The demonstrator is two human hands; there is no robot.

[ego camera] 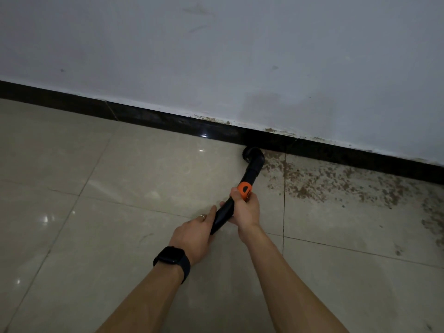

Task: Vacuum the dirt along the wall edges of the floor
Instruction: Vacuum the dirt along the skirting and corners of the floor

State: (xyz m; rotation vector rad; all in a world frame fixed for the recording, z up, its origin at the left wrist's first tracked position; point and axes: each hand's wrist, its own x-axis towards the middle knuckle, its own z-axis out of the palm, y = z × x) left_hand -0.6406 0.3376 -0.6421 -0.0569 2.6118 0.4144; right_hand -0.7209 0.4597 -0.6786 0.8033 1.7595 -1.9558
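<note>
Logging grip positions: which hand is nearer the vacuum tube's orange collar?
Right. The right hand touches the orange collar, gripping the vacuum tube just behind it; the left hand holds the tube farther back.

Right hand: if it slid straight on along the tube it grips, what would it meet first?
Probably the orange collar touching the right hand; beyond it, the brush nozzle by the black skirting.

The vacuum nozzle (252,157) touches the baseboard (168,121), with dirt (336,183) to its right.
</note>
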